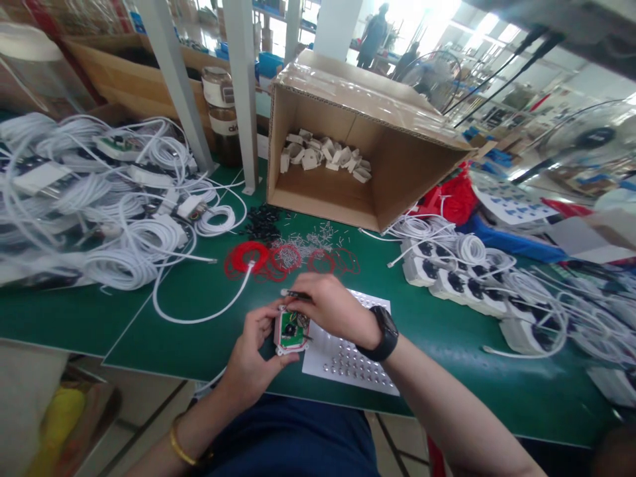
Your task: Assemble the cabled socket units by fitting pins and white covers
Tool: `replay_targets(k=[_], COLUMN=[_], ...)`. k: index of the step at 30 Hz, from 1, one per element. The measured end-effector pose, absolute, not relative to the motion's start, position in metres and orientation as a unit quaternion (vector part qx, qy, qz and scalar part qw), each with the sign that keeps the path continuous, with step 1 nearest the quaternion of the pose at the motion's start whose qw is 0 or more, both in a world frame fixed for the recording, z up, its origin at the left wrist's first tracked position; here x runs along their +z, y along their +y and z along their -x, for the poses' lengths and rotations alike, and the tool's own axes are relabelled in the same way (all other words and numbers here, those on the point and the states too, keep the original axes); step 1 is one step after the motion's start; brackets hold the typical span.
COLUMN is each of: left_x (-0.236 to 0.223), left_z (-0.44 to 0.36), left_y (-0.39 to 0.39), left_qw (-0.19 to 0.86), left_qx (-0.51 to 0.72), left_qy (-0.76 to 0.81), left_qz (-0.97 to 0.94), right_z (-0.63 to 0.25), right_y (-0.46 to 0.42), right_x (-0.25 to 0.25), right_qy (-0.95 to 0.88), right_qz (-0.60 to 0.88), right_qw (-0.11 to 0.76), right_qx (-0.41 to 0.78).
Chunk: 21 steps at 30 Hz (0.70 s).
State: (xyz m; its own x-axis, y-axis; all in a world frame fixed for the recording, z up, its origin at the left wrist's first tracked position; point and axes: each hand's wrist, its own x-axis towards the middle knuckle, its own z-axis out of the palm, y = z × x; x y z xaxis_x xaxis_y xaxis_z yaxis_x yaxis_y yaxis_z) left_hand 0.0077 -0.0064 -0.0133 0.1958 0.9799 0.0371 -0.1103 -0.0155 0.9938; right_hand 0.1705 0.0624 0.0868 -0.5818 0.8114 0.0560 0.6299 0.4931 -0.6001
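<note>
My left hand (pixel 248 358) grips a small white plastic housing (pixel 278 341) by its sides. Inside it sits a green circuit board (pixel 287 320) with a round black part and a few wires. Just over the housing's upper right, my right hand (pixel 330 305) is closed around a slim dark tool (pixel 298 295) with a pale end; its exact kind is unclear. The right fingers partly cover the board. Under my right wrist lies a white sheet (pixel 318 364) carrying rows of small shiny clear dots.
An open cardboard box (pixel 328 189) on its side holds white plastic pieces (pixel 322 154). Red rings (pixel 248 257), black bits (pixel 263 222) and small metal pins (pixel 308 245) lie before it. Coiled white cables (pixel 119 265) fill the left; white housings (pixel 447 285) with cables stand right.
</note>
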Motion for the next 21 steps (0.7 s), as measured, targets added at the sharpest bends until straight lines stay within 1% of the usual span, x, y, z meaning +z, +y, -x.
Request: replay_targets(k=[7,12,16,18,21], left_x=[-0.012,-0.017,-0.014,-0.012,-0.01], left_z=[-0.008,-0.007,-0.004,-0.002,0.0], left_y=[-0.007,-0.01,-0.007,-0.004,-0.002], left_qw=[0.561,0.538,0.51,0.489,0.469], left_qx=[0.468,0.461,0.449,0.428,0.41], left_qy=[0.41,0.413,0.396,0.389,0.384], left_qz=[-0.546,-0.572,-0.618,-0.653,-0.682], right_z=[-0.171,-0.169,-0.17,-0.173,-0.182], right_y=[0.066,0.075,0.082,0.082,0.076], right_x=[0.09,0.092,0.092,0.091,0.088], right_qy=[-0.839,-0.831,-0.823,-0.821,-0.8], right_qz=[0.432,0.445,0.484,0.49,0.495], right_qw=[0.134,0.072,0.028,0.022,0.037], right_qx=[0.302,0.327,0.296,0.292,0.338])
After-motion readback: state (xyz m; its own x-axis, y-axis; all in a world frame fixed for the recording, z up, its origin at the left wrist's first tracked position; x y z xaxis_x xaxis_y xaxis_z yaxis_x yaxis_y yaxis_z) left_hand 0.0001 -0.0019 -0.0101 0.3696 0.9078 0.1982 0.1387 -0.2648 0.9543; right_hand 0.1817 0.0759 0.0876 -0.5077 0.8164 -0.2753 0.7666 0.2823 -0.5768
